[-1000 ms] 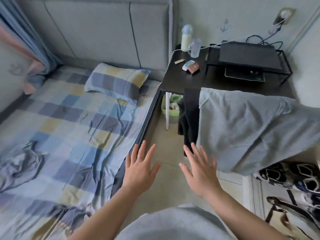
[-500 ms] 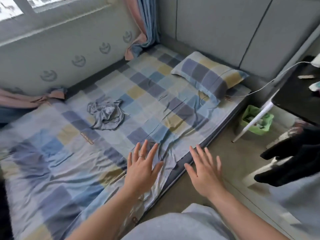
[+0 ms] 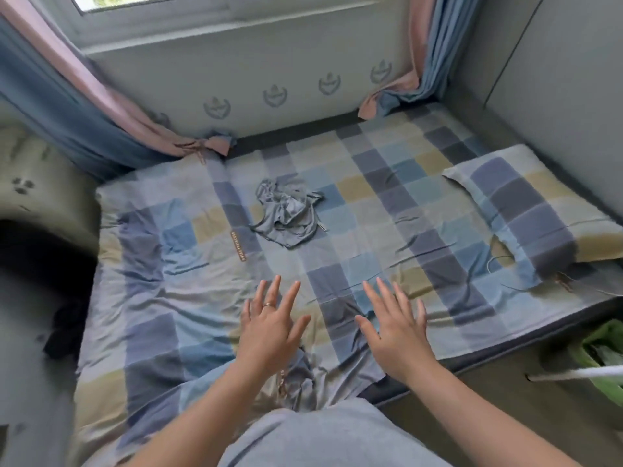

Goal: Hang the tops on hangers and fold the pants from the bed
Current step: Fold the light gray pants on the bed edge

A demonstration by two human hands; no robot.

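A crumpled grey-blue garment (image 3: 286, 214) lies in a heap in the middle of the bed (image 3: 387, 203), which has a blue, grey and yellow checked sheet. My left hand (image 3: 269, 326), with a ring on one finger, hovers over the bed's near part with fingers spread and nothing in it. Beside it, my right hand (image 3: 392, 326) is held the same way, fingers apart and empty. Both hands are well short of the garment. A dark piece of cloth (image 3: 65, 335) shows at the bed's left side, too blurred to tell what it is.
A checked pillow (image 3: 526, 207) lies at the bed's right end against a padded headboard (image 3: 556, 79). Blue and pink curtains (image 3: 428, 72) hang at both sides of the window wall behind the bed. A green bin (image 3: 603, 358) stands on the floor at the right.
The view has swung left from the black desk and its hanging clothes to face the bed. Both hands stay spread and empty and now hover over the sheet.
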